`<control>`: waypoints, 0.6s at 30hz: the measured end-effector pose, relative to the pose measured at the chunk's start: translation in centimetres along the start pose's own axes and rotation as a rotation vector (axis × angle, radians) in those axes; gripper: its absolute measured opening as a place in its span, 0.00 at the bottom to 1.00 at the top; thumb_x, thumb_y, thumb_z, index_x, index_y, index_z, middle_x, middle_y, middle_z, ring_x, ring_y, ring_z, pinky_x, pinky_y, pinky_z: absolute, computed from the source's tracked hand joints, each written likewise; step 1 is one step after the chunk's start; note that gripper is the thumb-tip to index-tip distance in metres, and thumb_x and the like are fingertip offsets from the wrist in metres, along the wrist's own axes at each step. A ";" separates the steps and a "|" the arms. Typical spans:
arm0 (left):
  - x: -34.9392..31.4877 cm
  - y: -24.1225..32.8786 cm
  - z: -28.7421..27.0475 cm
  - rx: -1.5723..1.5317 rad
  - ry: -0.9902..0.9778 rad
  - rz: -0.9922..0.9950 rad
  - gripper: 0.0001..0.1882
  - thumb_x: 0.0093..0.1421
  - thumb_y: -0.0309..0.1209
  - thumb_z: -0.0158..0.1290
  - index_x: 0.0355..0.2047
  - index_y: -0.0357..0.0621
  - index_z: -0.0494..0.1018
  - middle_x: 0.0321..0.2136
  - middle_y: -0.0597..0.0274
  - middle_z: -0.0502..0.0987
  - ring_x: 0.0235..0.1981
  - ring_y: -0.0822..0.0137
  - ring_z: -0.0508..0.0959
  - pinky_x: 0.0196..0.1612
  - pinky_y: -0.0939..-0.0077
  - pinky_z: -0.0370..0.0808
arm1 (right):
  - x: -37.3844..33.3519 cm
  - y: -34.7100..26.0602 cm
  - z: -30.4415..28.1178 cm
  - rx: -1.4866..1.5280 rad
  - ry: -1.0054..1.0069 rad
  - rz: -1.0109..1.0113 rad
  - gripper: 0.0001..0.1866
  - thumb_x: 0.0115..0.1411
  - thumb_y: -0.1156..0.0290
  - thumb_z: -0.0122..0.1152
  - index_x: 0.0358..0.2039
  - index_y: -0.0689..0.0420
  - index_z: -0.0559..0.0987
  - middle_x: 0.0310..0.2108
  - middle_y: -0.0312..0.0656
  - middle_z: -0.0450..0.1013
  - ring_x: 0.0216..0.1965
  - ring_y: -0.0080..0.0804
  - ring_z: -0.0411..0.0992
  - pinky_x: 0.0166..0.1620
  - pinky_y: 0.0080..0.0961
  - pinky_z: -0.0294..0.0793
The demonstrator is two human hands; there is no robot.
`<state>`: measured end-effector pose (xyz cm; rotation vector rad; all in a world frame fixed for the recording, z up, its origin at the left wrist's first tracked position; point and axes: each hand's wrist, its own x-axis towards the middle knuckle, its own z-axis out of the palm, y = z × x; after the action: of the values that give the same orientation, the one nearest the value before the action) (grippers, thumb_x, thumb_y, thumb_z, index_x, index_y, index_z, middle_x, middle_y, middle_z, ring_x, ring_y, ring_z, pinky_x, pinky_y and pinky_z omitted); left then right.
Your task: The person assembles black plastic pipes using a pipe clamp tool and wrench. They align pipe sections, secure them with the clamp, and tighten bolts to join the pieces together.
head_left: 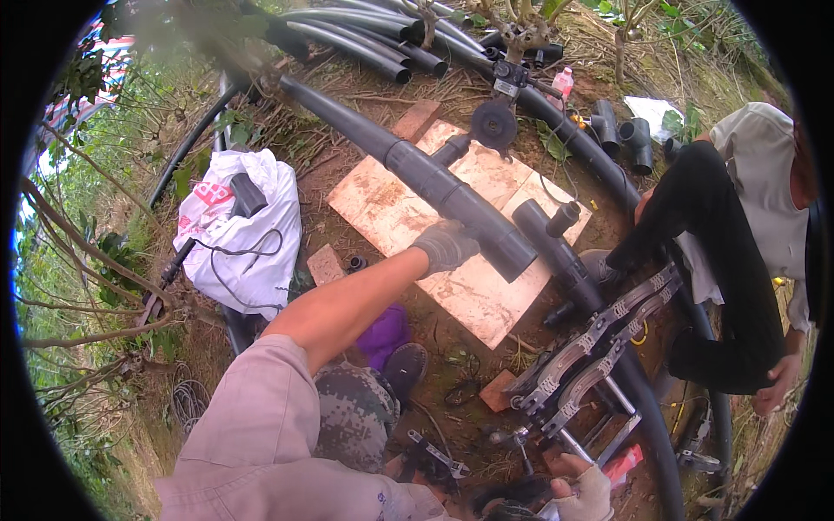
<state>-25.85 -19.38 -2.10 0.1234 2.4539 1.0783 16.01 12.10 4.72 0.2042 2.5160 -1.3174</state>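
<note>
My left hand (pixel 446 247), in a grey glove, grips the near end of a thick black plastic pipe (pixel 417 176) from its left side. The pipe slants over a dirty, light-coloured board (pixel 382 208) and carries a tee branch on its far side. Low in the view, my right hand (pixel 584 495) wears a pale glove with bare fingertips. Its fingers are curled, and what they hold cannot be made out. Just beyond it stands a metal pipe clamp frame (pixel 573 369), set around another black pipe (pixel 645 417) with a branch fitting (pixel 552 239) at its far end.
A person in black trousers (pixel 708 226) sits at the right. A white sack (pixel 252 265) with a corded tool lies left. A round black disc tool (pixel 494 124) stands behind the board. Black pipes (pixel 356 48) lie at the back; an adjustable wrench (pixel 439 456) lies near my knee.
</note>
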 end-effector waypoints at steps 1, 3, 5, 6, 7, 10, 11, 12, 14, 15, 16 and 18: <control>-1.0 0.3 -0.6 0.012 0.015 0.031 0.30 0.57 0.43 0.62 0.54 0.34 0.73 0.31 0.54 0.81 0.28 0.64 0.82 0.33 0.69 0.80 | 0.8 -0.4 0.2 0.159 0.074 -0.018 0.26 0.60 0.65 0.69 0.57 0.58 0.75 0.42 0.44 0.80 0.43 0.37 0.79 0.48 0.30 0.78; -3.8 1.2 -1.0 -0.041 0.034 0.065 0.29 0.62 0.44 0.55 0.57 0.38 0.72 0.42 0.51 0.79 0.40 0.57 0.80 0.45 0.65 0.77 | 2.9 -1.9 -0.2 0.385 0.131 -0.040 0.35 0.60 0.47 0.71 0.54 0.64 0.74 0.37 0.44 0.81 0.41 0.35 0.80 0.47 0.32 0.79; -7.3 3.0 -1.5 0.039 0.007 0.133 0.29 0.66 0.47 0.48 0.60 0.40 0.69 0.53 0.45 0.75 0.53 0.46 0.77 0.57 0.59 0.73 | 6.0 -2.3 -0.2 0.661 0.119 0.056 0.39 0.61 0.42 0.67 0.60 0.59 0.70 0.47 0.43 0.78 0.46 0.34 0.77 0.48 0.34 0.77; -8.2 3.5 -1.0 0.075 0.009 0.182 0.31 0.66 0.48 0.49 0.61 0.39 0.68 0.53 0.43 0.75 0.53 0.46 0.77 0.57 0.59 0.73 | 8.4 -0.9 -0.3 0.738 0.116 0.029 0.41 0.61 0.40 0.66 0.63 0.57 0.67 0.52 0.43 0.76 0.50 0.34 0.75 0.49 0.37 0.76; -8.9 3.3 0.2 0.107 0.030 0.225 0.33 0.65 0.49 0.49 0.62 0.38 0.67 0.53 0.40 0.76 0.54 0.45 0.77 0.58 0.59 0.72 | 10.7 -0.7 -0.1 0.723 0.149 0.047 0.43 0.62 0.39 0.63 0.65 0.57 0.64 0.56 0.44 0.72 0.53 0.36 0.74 0.53 0.38 0.73; -8.3 3.4 5.7 0.036 0.127 0.238 0.39 0.63 0.53 0.54 0.65 0.36 0.65 0.51 0.38 0.78 0.54 0.46 0.78 0.58 0.62 0.73 | 18.2 -2.3 -0.6 0.706 0.267 0.287 0.46 0.64 0.32 0.54 0.70 0.53 0.57 0.65 0.48 0.63 0.62 0.40 0.67 0.62 0.44 0.63; -8.5 4.6 6.6 -0.001 0.073 0.246 0.41 0.63 0.54 0.54 0.66 0.36 0.63 0.52 0.37 0.78 0.55 0.46 0.78 0.59 0.62 0.72 | 20.0 -2.1 -0.7 0.870 0.258 0.320 0.46 0.64 0.31 0.51 0.71 0.51 0.58 0.65 0.48 0.63 0.62 0.42 0.66 0.62 0.46 0.61; -9.5 5.7 7.0 -0.029 0.018 0.238 0.42 0.63 0.54 0.53 0.67 0.35 0.61 0.53 0.37 0.77 0.56 0.46 0.77 0.60 0.63 0.72 | 21.6 -1.6 -0.5 1.040 0.233 0.357 0.45 0.65 0.30 0.49 0.71 0.49 0.58 0.66 0.48 0.63 0.62 0.45 0.65 0.63 0.48 0.60; -10.8 6.8 8.1 0.049 0.022 0.234 0.42 0.65 0.53 0.51 0.69 0.35 0.59 0.55 0.37 0.75 0.56 0.46 0.77 0.60 0.62 0.71 | 25.2 -2.0 1.0 1.127 0.310 0.490 0.49 0.60 0.25 0.50 0.69 0.49 0.62 0.66 0.45 0.65 0.63 0.45 0.66 0.64 0.52 0.59; -11.4 6.7 8.9 0.014 0.015 0.237 0.41 0.65 0.52 0.51 0.69 0.35 0.58 0.55 0.37 0.76 0.56 0.45 0.77 0.60 0.62 0.71 | 25.2 -2.8 1.0 1.145 0.310 0.477 0.47 0.58 0.26 0.55 0.66 0.49 0.65 0.63 0.40 0.68 0.61 0.45 0.67 0.64 0.54 0.59; -11.9 6.4 9.4 -0.016 0.012 0.229 0.41 0.65 0.51 0.51 0.69 0.35 0.58 0.54 0.37 0.76 0.56 0.45 0.77 0.60 0.61 0.71 | 25.3 -3.9 1.3 1.181 0.321 0.481 0.42 0.60 0.30 0.55 0.63 0.49 0.68 0.60 0.40 0.70 0.58 0.44 0.69 0.62 0.52 0.62; -12.6 6.8 10.4 -0.062 0.020 0.209 0.40 0.64 0.49 0.53 0.68 0.35 0.59 0.53 0.36 0.76 0.55 0.44 0.77 0.60 0.61 0.71 | 24.9 -4.7 0.7 1.239 0.381 0.482 0.33 0.66 0.37 0.54 0.58 0.51 0.73 0.54 0.39 0.75 0.52 0.42 0.73 0.57 0.49 0.67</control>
<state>-10.71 -10.87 1.31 0.3577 2.4641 1.2465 -8.65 8.60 0.06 1.2809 1.3081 -2.5026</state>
